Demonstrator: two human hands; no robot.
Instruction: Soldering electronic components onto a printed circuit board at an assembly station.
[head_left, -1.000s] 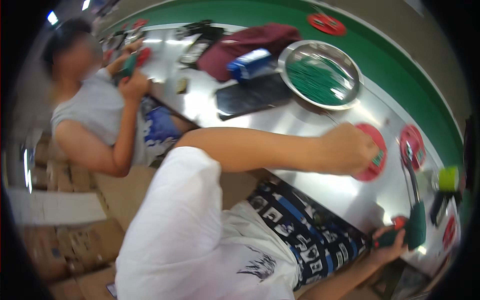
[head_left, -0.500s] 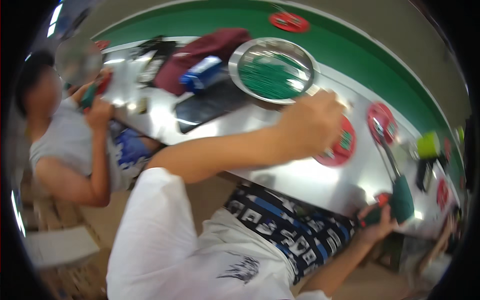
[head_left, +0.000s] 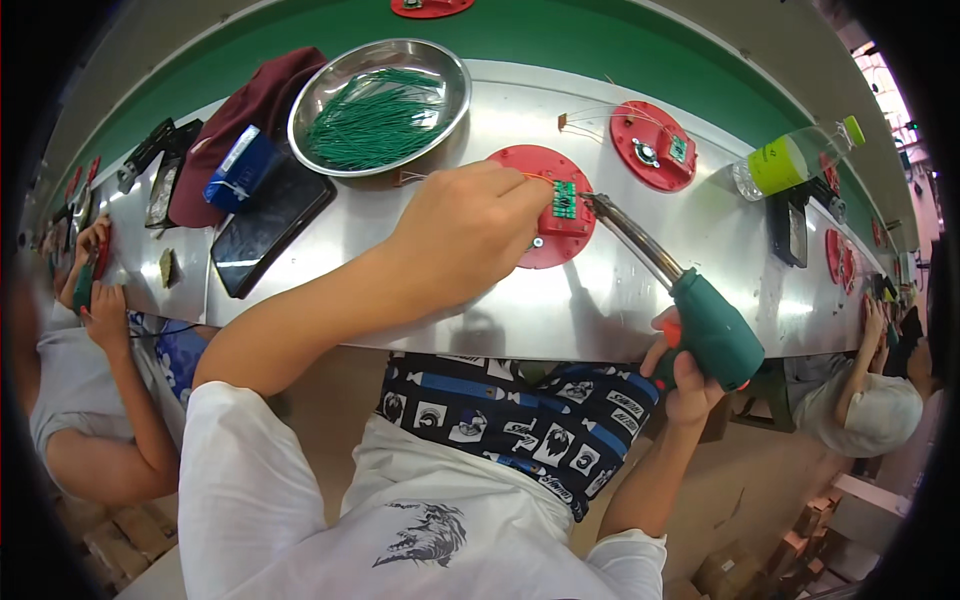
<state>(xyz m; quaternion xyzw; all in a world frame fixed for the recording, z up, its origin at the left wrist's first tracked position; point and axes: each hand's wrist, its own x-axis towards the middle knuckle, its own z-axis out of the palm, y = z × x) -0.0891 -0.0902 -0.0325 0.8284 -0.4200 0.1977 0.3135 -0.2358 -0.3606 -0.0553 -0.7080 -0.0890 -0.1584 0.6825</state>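
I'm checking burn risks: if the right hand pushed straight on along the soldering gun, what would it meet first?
The soldering gun in the right hand would likely meet the green circuit board first; depth is unclear.

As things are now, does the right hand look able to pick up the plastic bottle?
Probably not at once: the right hand is wrapped around the green soldering tool and would need freeing first, though the plastic bottle looks uncovered.
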